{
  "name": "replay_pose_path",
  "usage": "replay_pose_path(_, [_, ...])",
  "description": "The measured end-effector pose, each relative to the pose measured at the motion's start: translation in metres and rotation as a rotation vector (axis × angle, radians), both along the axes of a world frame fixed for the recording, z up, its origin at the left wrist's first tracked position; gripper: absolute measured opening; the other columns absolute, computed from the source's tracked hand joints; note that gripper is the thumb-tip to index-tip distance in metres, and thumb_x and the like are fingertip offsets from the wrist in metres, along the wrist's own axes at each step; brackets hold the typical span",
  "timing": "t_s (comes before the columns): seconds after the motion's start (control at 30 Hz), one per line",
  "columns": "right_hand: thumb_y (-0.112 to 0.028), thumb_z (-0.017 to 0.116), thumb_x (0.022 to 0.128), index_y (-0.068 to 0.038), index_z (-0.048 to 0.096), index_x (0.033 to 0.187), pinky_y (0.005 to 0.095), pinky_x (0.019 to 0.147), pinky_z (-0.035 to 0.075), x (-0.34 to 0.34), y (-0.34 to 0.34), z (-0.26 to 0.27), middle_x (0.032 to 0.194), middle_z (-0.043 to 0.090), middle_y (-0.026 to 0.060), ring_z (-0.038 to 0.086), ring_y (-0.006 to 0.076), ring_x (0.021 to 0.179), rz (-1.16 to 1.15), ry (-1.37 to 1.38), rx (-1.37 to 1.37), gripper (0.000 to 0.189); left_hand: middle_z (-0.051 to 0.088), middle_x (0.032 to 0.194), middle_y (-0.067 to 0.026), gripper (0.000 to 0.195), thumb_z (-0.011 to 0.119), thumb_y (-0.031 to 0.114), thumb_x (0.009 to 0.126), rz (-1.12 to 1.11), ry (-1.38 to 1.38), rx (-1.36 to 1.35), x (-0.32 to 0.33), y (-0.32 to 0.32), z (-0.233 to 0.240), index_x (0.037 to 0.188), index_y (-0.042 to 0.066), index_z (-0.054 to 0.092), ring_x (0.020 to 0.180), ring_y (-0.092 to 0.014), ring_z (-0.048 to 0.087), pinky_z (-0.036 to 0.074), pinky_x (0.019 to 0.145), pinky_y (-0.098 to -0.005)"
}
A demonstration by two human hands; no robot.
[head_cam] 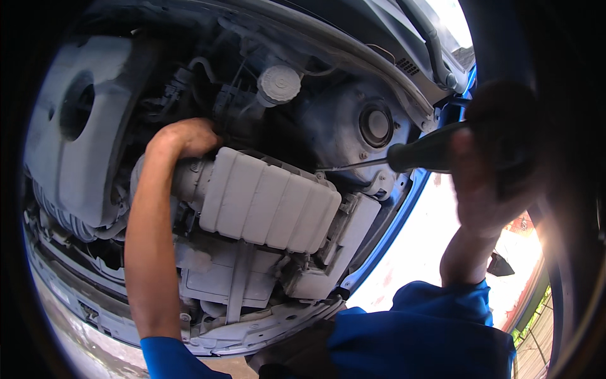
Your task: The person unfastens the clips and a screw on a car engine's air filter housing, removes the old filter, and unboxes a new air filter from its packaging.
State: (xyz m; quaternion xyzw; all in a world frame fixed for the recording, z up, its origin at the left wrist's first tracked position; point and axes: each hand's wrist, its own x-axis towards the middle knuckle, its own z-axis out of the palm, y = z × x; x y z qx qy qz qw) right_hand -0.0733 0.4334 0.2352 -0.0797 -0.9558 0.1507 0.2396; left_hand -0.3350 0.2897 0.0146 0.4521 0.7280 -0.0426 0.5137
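Observation:
My right hand (483, 189), dark and blurred at the right, grips the dark handle of a screwdriver (421, 150). Its thin shaft points left, and the tip appears at the rear right edge of the ribbed air filter housing (270, 199), close to a small screw or clip (320, 175). Whether the tip touches it I cannot tell. My left hand (191, 135) reaches over the intake hose (189, 177) to the back left corner of the housing. Its fingers drop into shadow there, so what they touch is hidden.
A dusty engine cover (90, 123) lies left. Behind the housing are a white reservoir cap (280, 84) and the strut tower mount (376, 124). A battery (232, 277) under a metal strap (240, 279) sits in front. The blue fender edge (388, 241) runs along the right.

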Motion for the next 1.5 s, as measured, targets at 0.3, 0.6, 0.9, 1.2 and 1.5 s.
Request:
replay_pose_path(0.3, [-0.027, 0.076, 0.082, 0.0, 0.058, 0.109, 0.0224, 0.059, 0.043, 0.022, -0.018, -0.021, 0.089, 0.062, 0.0108, 0.057, 0.0136, 0.067, -0.083, -0.058, 0.07, 0.042, 0.063, 0.123, -0.0218, 0.041, 0.051, 0.036, 0.098, -0.057, 0.116, 0.017, 0.011, 0.0, 0.008, 0.121, 0.006, 0.066, 0.117, -0.036, 0.058, 0.045, 0.101, -0.0406])
replay_pose_path(0.6, [-0.048, 0.075, 0.079, -0.01, 0.05, 0.09, 0.0261, 0.055, 0.035, 0.033, -0.038, -0.046, 0.07, 0.043, 0.0048, 0.042, 0.0142, 0.058, -0.429, 0.177, -0.1, 0.047, 0.067, 0.107, -0.0275, 0.053, 0.051, 0.044, 0.094, 0.166, 0.003, -0.06, -0.023, -0.027, 0.023, 0.099, -0.004, 0.072, 0.1, -0.035, 0.065, 0.046, 0.095, -0.0414])
replay_pose_path(0.9, [-0.025, 0.063, 0.092, -0.004, 0.053, 0.105, 0.0325, 0.079, 0.046, 0.052, -0.036, -0.042, 0.081, 0.05, 0.0159, 0.056, 0.023, 0.076, -0.21, 0.222, -0.71, 0.027, 0.068, 0.083, -0.0261, 0.049, 0.051, 0.037, 0.094, 0.183, 0.011, -0.019, -0.02, -0.032, 0.016, 0.09, -0.008, 0.071, 0.079, -0.036, 0.067, 0.051, 0.082, -0.0423])
replay_pose_path(1.2, [-0.021, 0.047, 0.1, -0.007, 0.055, 0.099, 0.0351, 0.064, 0.05, 0.035, -0.035, -0.035, 0.077, 0.048, 0.0137, 0.053, 0.0233, 0.065, -0.103, 0.272, -1.104, 0.016, 0.07, 0.085, -0.017, 0.049, 0.051, 0.042, 0.099, 0.258, 0.314, 0.624, 0.042, -0.047, 0.024, 0.09, -0.001, 0.072, 0.08, -0.035, 0.064, 0.048, 0.081, -0.0416])
replay_pose_path(1.5, [-0.016, 0.048, 0.101, -0.008, 0.057, 0.114, 0.0342, 0.062, 0.052, 0.029, -0.028, -0.045, 0.076, 0.046, 0.012, 0.055, 0.0216, 0.064, 0.024, 0.287, -1.001, 0.018, 0.068, 0.081, -0.0187, 0.046, 0.052, 0.038, 0.099, 0.258, 0.313, 0.636, 0.045, -0.044, 0.024, 0.082, -0.002, 0.069, 0.078, -0.037, 0.062, 0.047, 0.078, -0.0433])
